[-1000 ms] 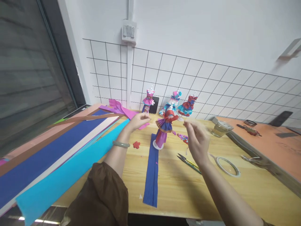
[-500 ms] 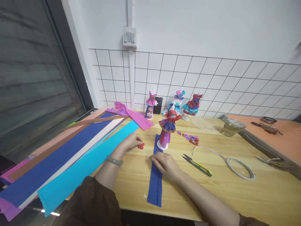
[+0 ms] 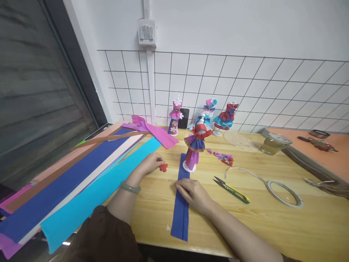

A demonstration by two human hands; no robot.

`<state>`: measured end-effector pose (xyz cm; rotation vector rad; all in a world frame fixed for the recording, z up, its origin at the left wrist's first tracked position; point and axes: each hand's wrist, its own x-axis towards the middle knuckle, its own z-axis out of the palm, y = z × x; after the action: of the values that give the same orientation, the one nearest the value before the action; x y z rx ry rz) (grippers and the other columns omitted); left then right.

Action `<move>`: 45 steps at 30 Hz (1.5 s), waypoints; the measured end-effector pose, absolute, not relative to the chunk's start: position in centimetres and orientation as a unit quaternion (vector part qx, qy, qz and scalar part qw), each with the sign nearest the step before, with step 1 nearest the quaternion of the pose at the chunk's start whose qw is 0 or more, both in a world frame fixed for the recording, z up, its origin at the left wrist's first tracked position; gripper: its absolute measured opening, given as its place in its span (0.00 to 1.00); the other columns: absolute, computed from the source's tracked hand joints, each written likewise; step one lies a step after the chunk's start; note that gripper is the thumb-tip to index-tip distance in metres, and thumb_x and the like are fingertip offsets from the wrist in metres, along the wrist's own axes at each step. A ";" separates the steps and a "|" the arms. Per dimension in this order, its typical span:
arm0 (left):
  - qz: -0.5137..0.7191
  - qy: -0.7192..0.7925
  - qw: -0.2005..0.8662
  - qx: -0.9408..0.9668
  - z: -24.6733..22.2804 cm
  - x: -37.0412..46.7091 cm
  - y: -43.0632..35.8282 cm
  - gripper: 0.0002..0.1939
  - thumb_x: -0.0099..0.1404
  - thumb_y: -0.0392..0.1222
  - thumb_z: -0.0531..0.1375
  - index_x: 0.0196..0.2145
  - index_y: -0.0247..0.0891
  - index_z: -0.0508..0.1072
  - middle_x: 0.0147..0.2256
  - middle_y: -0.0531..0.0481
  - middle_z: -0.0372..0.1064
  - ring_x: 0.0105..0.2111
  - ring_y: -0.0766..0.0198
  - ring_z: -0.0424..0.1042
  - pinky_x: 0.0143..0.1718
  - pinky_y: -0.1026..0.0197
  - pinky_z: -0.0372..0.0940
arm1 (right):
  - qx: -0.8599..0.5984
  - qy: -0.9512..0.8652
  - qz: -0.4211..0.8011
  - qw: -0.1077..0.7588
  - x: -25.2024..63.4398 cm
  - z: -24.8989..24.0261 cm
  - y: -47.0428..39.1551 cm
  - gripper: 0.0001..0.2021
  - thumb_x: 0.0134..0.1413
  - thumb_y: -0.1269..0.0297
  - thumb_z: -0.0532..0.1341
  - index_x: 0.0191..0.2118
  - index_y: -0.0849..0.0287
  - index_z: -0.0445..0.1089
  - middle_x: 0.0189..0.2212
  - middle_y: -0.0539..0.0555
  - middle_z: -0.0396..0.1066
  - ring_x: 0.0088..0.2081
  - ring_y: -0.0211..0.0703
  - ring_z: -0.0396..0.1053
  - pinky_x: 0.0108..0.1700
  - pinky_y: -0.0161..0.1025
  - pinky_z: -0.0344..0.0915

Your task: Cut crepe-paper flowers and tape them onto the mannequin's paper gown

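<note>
My left hand (image 3: 151, 162) is at the table's middle left, its thumb and fingers pinched together at the edge of a small red paper flower (image 3: 163, 167). My right hand (image 3: 194, 193) rests across a dark blue crepe paper strip (image 3: 180, 222), fingers curled together and pointing left. Whether anything is in its fingers is hidden. Just beyond it, a small dress form (image 3: 195, 145) in a red, blue and purple paper dress stands upright, its white base on the strip's far end. Right of my right hand lie yellow-green thread snips (image 3: 231, 190), blades apart.
Long crepe paper strips (image 3: 89, 182) cover the left side. Several dressed forms (image 3: 176, 118) and a dark phone (image 3: 184, 118) stand by the wall grid. Paper scraps (image 3: 225, 158), a tape roll (image 3: 285, 194) and a cup of liquid (image 3: 274, 143) are to the right.
The view has shifted slightly. More of the red flower shows beside my left fingertips. My right hand stays on the blue strip.
</note>
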<state>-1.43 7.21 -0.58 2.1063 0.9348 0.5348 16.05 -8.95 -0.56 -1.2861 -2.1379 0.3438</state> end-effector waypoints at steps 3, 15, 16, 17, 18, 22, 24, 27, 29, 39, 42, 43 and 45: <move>0.221 0.353 0.389 0.822 -0.3 -1.6 7.1 0.09 0.53 0.42 0.55 0.24 0.36 0.73 0.24 0.49 0.72 0.27 0.62 0.69 0.29 0.62 0.59 | -0.486 -0.806 0.133 0.311 16.1 -0.6 -9.0 0.13 0.60 0.66 0.46 0.35 0.59 0.68 0.30 0.55 0.71 0.32 0.40 0.68 0.35 0.36 0.63; 0.254 0.372 0.204 0.869 0.1 -1.7 7.7 0.07 0.52 0.37 0.57 0.19 0.37 0.73 0.29 0.48 0.70 0.35 0.61 0.66 0.40 0.60 0.57 | -0.495 -0.793 0.147 0.324 16.3 -0.4 -8.9 0.13 0.60 0.67 0.47 0.34 0.59 0.68 0.30 0.55 0.71 0.32 0.39 0.68 0.35 0.35 0.62; 0.253 0.368 0.191 0.874 0.0 -1.6 7.8 0.08 0.52 0.36 0.57 0.19 0.37 0.73 0.29 0.48 0.70 0.35 0.61 0.65 0.41 0.60 0.56 | -0.497 -0.791 0.149 0.323 16.3 -0.4 -8.9 0.13 0.60 0.67 0.47 0.34 0.59 0.68 0.30 0.55 0.71 0.32 0.39 0.68 0.35 0.35 0.62; 0.256 0.364 0.183 0.877 -0.1 -1.6 7.8 0.08 0.52 0.36 0.56 0.19 0.38 0.73 0.29 0.48 0.70 0.35 0.61 0.65 0.41 0.60 0.56 | -0.499 -0.790 0.152 0.322 16.3 -0.4 -8.9 0.13 0.60 0.67 0.47 0.34 0.59 0.68 0.31 0.55 0.71 0.32 0.39 0.68 0.36 0.35 0.62; 0.257 0.358 0.178 0.880 -0.1 -1.5 7.8 0.09 0.53 0.35 0.56 0.19 0.38 0.73 0.29 0.49 0.70 0.35 0.62 0.65 0.40 0.60 0.56 | -0.501 -0.789 0.154 0.322 16.4 -0.4 -8.9 0.12 0.60 0.67 0.47 0.34 0.59 0.68 0.31 0.55 0.71 0.32 0.39 0.68 0.36 0.35 0.62; 0.263 0.356 0.200 0.874 -0.1 -1.5 7.7 0.10 0.53 0.34 0.54 0.19 0.38 0.72 0.26 0.49 0.70 0.32 0.63 0.65 0.36 0.62 0.57 | -0.503 -0.786 0.159 0.323 16.5 -0.6 -8.9 0.12 0.59 0.67 0.48 0.35 0.59 0.68 0.31 0.55 0.71 0.33 0.39 0.68 0.36 0.35 0.62; 0.269 0.370 0.234 0.858 -0.2 -1.5 7.7 0.09 0.54 0.36 0.54 0.22 0.37 0.73 0.25 0.50 0.70 0.29 0.64 0.66 0.32 0.63 0.57 | -0.503 -0.785 0.161 0.323 16.5 -0.6 -8.9 0.12 0.59 0.67 0.48 0.35 0.59 0.68 0.32 0.55 0.72 0.33 0.39 0.68 0.36 0.35 0.62; 0.272 0.382 0.282 0.837 -0.4 -1.6 7.7 0.09 0.56 0.39 0.53 0.26 0.36 0.73 0.25 0.50 0.71 0.25 0.66 0.66 0.26 0.65 0.56 | -0.503 -0.785 0.163 0.323 16.5 -0.6 -8.9 0.12 0.59 0.67 0.48 0.35 0.59 0.68 0.32 0.55 0.72 0.34 0.40 0.68 0.37 0.35 0.62; 0.277 0.386 0.295 0.829 -0.6 -1.7 7.8 0.09 0.56 0.40 0.54 0.27 0.35 0.73 0.25 0.50 0.71 0.25 0.66 0.66 0.26 0.65 0.56 | -0.504 -0.785 0.165 0.321 16.5 -0.5 -8.9 0.12 0.59 0.67 0.48 0.35 0.59 0.68 0.32 0.55 0.72 0.34 0.40 0.68 0.37 0.35 0.62; 0.292 0.382 0.378 0.791 -1.2 -1.8 8.0 0.09 0.56 0.43 0.55 0.29 0.35 0.69 0.26 0.49 0.71 0.26 0.65 0.69 0.26 0.65 0.58 | -0.501 -0.788 0.171 0.315 16.5 -0.5 -9.0 0.12 0.59 0.67 0.48 0.35 0.59 0.69 0.33 0.54 0.72 0.34 0.40 0.68 0.37 0.35 0.62; 0.305 0.387 0.436 0.753 -1.3 -1.8 8.0 0.09 0.55 0.43 0.56 0.30 0.34 0.68 0.27 0.47 0.72 0.27 0.64 0.70 0.26 0.65 0.59 | -0.501 -0.790 0.171 0.311 16.5 -0.4 -8.9 0.13 0.59 0.67 0.48 0.35 0.59 0.69 0.33 0.54 0.72 0.35 0.40 0.68 0.38 0.35 0.62; 0.309 0.390 0.452 0.740 -1.3 -1.7 8.0 0.09 0.54 0.43 0.57 0.30 0.34 0.67 0.27 0.46 0.72 0.27 0.64 0.70 0.26 0.65 0.59 | -0.501 -0.790 0.170 0.310 16.5 -0.4 -8.9 0.13 0.59 0.67 0.48 0.34 0.59 0.69 0.32 0.54 0.72 0.34 0.40 0.68 0.38 0.35 0.62; 0.320 0.401 0.478 0.713 -1.3 -1.7 8.0 0.09 0.53 0.42 0.58 0.31 0.33 0.67 0.26 0.46 0.72 0.25 0.64 0.70 0.26 0.65 0.59 | -0.503 -0.790 0.170 0.307 16.5 -0.4 -8.9 0.13 0.59 0.67 0.48 0.34 0.59 0.69 0.32 0.54 0.72 0.34 0.40 0.68 0.37 0.35 0.62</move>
<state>-1.65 8.03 -1.27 1.7419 0.9781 0.7822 16.51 -8.93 -0.41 -1.3292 -2.0895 0.4504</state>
